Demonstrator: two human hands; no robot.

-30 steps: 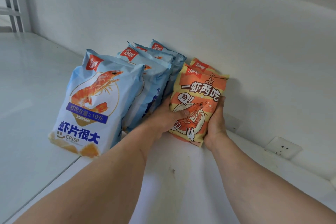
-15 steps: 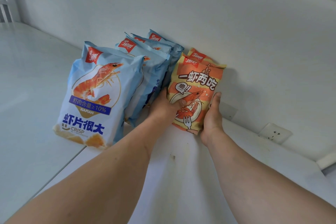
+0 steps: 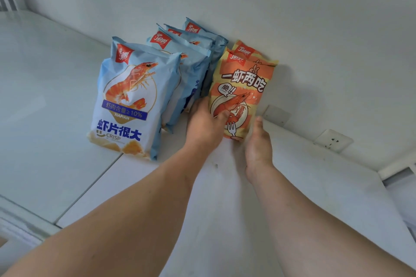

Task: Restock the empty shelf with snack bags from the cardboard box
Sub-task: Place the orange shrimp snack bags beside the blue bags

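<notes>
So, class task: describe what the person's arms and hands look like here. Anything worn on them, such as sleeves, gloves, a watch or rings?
Both forearms are bare as far as the frame shows, with no sleeve edge in view. The left hand and right hand wear no gloves. No watch, bracelet or ring shows on the visible wrists and fingers, and no markings can be seen.

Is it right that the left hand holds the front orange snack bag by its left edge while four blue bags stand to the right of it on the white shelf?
Not quite. The head view shows the four blue bags standing to the left of the front orange snack bag, not the right. The rest holds: the left hand holds that bag by its left edge on the white shelf.
</notes>
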